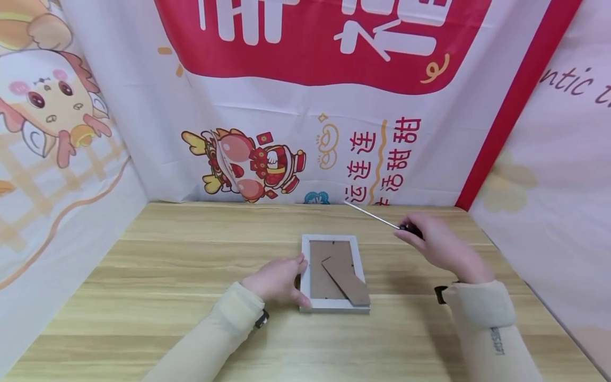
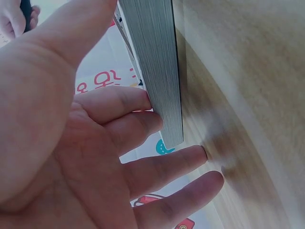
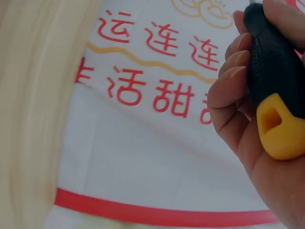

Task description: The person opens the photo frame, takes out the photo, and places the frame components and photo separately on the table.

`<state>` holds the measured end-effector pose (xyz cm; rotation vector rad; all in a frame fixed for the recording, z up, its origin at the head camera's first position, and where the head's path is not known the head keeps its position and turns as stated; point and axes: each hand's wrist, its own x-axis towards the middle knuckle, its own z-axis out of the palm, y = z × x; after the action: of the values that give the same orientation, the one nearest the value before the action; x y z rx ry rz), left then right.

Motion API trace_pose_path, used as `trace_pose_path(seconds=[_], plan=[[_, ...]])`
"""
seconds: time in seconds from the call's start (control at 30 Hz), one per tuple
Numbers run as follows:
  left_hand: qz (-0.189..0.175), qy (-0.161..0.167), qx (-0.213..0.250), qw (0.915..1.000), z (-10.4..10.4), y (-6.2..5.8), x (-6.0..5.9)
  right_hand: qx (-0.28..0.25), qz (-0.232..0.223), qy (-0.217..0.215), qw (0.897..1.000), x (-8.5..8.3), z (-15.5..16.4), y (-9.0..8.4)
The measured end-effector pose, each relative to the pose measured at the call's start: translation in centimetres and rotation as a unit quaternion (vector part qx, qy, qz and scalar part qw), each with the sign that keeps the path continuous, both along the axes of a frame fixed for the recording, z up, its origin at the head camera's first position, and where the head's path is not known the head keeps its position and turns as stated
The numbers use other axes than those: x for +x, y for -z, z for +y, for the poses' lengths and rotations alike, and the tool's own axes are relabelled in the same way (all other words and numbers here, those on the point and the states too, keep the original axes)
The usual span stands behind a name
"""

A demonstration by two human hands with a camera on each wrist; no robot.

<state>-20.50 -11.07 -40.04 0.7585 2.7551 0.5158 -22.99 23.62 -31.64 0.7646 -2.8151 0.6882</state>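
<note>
Wooden desk [image 1: 167,254], printed banners behind. A white picture frame [image 1: 334,306] lies face down at centre, brown backing and stand up. My left hand [image 1: 279,280] steadies its left edge with straight fingers; my right hand [image 1: 441,246] grips a black-and-yellow-handled screwdriver [image 3: 274,90] above the desk.

Matt cardboard-backed white picture frame [image 1: 334,273], shiny metal-shafted screwdriver [image 1: 377,216] with textured plastic handle, wood-grain table [image 1: 191,254].

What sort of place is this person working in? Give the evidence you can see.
Probably a small makeshift work booth, not a real workshop. A wooden table is hemmed in on three sides by hanging printed cartoon banners, and only a picture frame lying face down and a screwdriver are out.
</note>
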Motion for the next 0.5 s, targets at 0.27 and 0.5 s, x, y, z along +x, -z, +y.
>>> trace_pose_path(seconds=[0.27,0.5], plan=[[-0.001,0.006,0.003,1.0000,0.1,0.0,0.1,0.001,0.006,0.044,0.999,0.4,2.1,2.8],[0.008,0.008,0.003,0.9999,0.0,0.1,0.0,0.005,-0.031,0.093,0.995,-0.4,3.8,3.8]])
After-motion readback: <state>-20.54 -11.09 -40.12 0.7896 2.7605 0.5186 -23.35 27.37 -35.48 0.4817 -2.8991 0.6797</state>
